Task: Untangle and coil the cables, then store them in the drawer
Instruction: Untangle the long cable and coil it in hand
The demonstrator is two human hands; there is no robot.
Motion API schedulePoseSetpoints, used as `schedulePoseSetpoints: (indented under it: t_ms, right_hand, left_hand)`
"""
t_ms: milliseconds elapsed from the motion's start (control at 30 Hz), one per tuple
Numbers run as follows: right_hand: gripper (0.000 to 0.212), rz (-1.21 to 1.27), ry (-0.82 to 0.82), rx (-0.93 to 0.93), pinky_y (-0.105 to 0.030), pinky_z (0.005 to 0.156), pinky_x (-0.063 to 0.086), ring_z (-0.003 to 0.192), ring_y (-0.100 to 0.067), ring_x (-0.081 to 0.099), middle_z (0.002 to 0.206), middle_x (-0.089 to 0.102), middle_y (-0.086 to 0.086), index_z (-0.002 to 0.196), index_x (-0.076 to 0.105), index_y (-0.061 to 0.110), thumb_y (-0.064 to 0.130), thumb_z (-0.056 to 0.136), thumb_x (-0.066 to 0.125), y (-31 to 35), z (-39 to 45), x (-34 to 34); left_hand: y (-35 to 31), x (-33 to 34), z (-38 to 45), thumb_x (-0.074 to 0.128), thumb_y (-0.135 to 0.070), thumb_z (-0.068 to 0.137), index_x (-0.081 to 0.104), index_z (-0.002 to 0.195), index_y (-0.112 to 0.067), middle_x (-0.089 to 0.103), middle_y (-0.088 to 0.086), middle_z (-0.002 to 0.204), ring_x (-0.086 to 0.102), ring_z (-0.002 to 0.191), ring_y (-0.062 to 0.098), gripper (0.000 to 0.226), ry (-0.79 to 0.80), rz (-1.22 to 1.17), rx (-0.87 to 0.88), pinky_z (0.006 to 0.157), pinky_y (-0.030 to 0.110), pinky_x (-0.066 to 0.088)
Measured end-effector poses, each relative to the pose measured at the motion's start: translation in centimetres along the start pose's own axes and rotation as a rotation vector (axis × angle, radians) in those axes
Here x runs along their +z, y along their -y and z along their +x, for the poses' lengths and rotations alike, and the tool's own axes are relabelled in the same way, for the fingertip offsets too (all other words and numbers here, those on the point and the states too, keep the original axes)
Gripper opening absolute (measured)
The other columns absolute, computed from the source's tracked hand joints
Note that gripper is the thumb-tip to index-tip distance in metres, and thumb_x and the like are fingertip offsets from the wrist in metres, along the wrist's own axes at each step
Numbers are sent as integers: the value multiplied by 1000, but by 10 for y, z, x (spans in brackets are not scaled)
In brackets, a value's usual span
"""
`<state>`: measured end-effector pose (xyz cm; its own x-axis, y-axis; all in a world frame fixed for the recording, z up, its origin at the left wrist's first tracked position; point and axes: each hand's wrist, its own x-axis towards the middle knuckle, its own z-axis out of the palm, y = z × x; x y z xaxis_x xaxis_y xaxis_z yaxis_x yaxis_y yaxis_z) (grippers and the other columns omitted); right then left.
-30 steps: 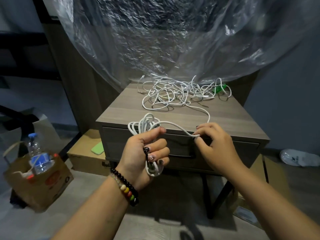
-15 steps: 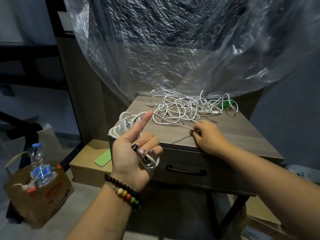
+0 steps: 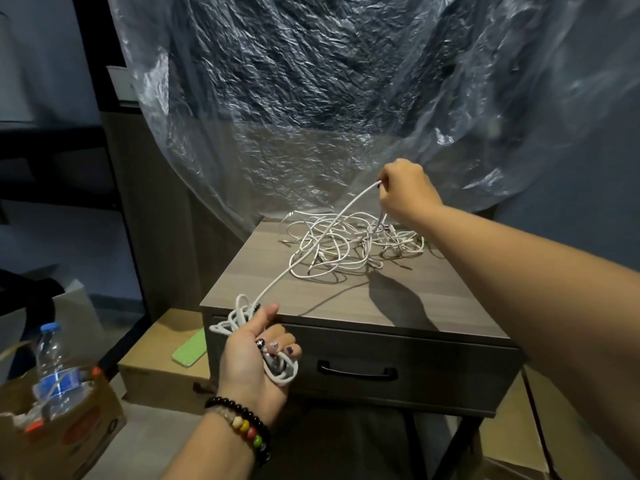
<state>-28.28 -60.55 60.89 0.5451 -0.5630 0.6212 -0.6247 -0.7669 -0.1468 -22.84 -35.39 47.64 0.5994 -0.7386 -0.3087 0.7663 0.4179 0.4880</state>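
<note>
Coils of white cable [image 3: 242, 318] sit gripped in the left hand [image 3: 254, 358] before the closed drawer [image 3: 363, 367]; its strand rises taut to the right hand [image 3: 403, 190], pinching it above the tangled cables [image 3: 349, 244] on the table [image 3: 398, 306].

Matt grey wood-grain laminate on the nightstand top [image 3: 398, 306], same finish, darker, on the drawer front [image 3: 433, 358]. Smooth matt black handle [image 3: 356, 370]. White cables [image 3: 346, 244] sheathed in smooth, slightly satin plastic. Behind, a crinkled, glossy clear plastic sheet [image 3: 311, 98]. Brown matt cardboard box [image 3: 86, 427] holding a shiny clear plastic bottle [image 3: 55, 368]. Polished beads on the bracelet [image 3: 242, 422].
</note>
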Motion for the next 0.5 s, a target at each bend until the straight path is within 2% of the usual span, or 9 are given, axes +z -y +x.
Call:
schedulePoseSetpoints:
  t_ms: [200,500]
  right_hand:
    - [22,-2,-81,-119,-46,86,47,104,-39,53,113,56,-20,105,64,2,9,92,48,17,35,-39]
    - [18,-190,-95,-315,-47,76,51,88,-40,56,101,56,-17,92,62,1,4,89,45,26,57,-79]
  left_hand:
    - [9,-3,8,42,-26,100,56,95,-11,29,-7,43,31,31,7,21,-72,73,-52,33,20,32]
    - [14,4,12,42,-28,100,56,94,-10,29,-5,44,31,31,8,24,-16,108,-97,33,19,30]
